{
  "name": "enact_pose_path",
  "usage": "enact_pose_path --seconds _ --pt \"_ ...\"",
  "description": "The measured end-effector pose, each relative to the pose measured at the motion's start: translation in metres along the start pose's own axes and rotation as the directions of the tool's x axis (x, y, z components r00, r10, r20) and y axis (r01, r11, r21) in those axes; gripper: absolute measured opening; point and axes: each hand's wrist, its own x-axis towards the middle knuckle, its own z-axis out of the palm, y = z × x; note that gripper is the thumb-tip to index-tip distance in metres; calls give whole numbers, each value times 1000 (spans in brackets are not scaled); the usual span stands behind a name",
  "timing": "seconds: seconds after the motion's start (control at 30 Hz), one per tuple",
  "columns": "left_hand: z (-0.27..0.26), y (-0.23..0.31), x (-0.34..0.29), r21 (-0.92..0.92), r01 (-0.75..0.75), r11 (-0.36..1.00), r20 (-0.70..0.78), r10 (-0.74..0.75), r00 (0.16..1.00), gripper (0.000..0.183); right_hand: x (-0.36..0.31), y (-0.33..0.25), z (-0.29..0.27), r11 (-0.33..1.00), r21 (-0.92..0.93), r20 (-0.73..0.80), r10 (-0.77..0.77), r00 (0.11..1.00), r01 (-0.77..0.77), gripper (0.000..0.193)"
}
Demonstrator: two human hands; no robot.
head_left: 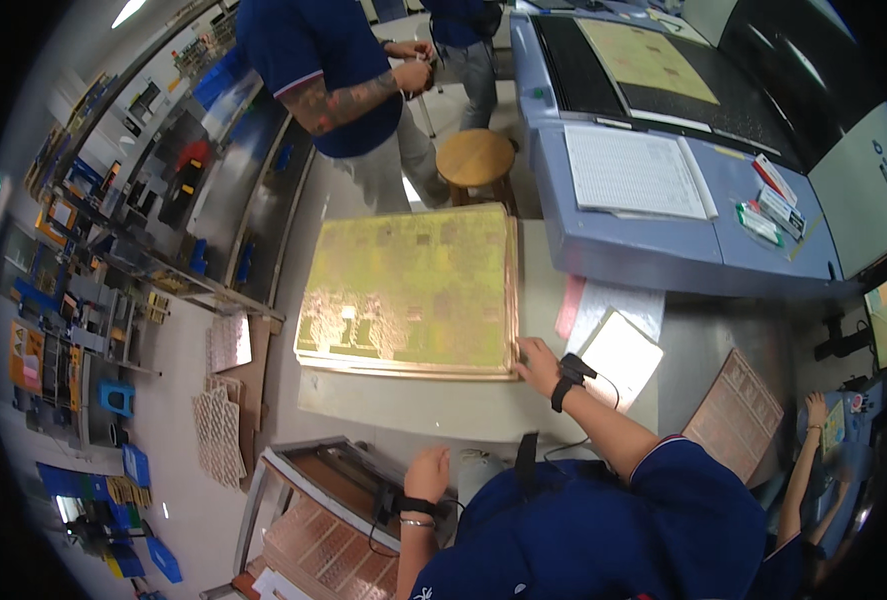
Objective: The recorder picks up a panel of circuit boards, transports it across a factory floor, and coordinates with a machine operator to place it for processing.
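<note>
A stack of large circuit board panels (413,290), yellow-green on top with copper patterns and copper edges, lies on a pale table in front of me. At its near right corner is my right hand (537,366), its fingertips against the stack's edge and its thumb and fingers apart. My left hand (428,473) hangs in the air just short of the table's near edge, fingers loosely bent and nothing seen in it. Both wrists wear dark bands with cables.
Below left stands a metal-framed rack (333,530) with copper panels. A blue-grey machine (643,240) bears paper sheets (633,170) and small boxes (778,205). Beyond the table are a wooden stool (475,157) and a standing person (333,80). A copper panel (733,415) leans at right.
</note>
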Motion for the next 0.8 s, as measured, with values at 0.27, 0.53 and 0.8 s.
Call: enact_pose_path --seconds 0.27,0.53,0.8 --pt "-22 -37 21 -15 40 999 71 -39 997 23 17 -5 34 988 -50 -98 139 985 -145 68" --pt "-38 -52 51 -45 -18 999 64 21 998 24 18 -2 38 978 -104 -75 176 982 -183 81" --pt "-22 -38 61 -47 -24 999 145 30 989 23 18 -12 30 981 -100 -52 162 985 -167 81"
